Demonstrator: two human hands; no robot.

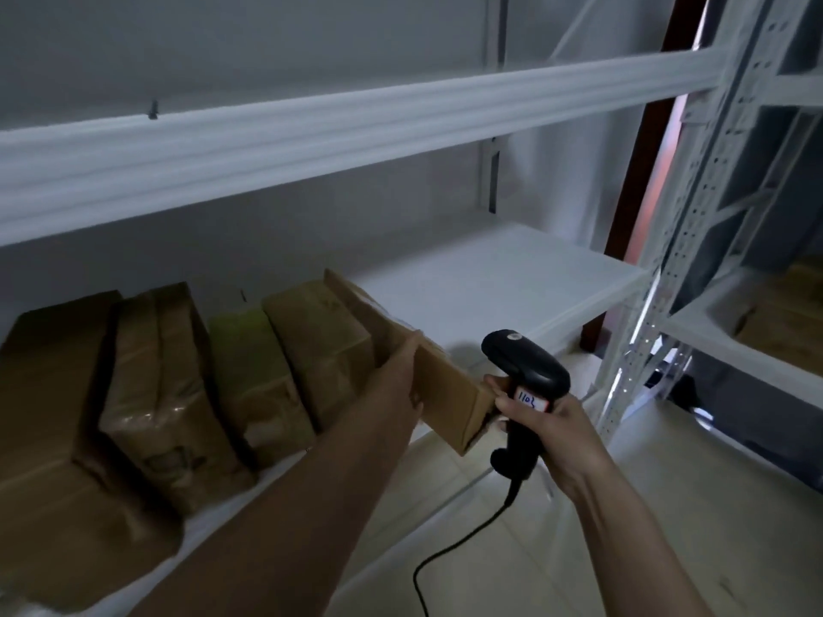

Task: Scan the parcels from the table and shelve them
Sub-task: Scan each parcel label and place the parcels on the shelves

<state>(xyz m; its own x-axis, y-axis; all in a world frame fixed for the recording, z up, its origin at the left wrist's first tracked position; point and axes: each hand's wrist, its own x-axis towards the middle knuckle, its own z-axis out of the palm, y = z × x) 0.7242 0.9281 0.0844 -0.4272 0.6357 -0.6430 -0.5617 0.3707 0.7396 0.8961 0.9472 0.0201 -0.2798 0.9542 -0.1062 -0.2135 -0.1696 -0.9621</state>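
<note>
— Where is the parcel?
— The left hand (396,385) grips a flat brown cardboard parcel (427,371) over the white metal shelf's (490,269) front edge.
— And the right hand (556,420)?
— Clamped on a black corded barcode scanner (525,376).

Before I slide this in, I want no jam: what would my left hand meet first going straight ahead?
Probably the taped brown parcel standing just beyond the left hand, beside the cardboard box it holds; depth is unclear.
</note>
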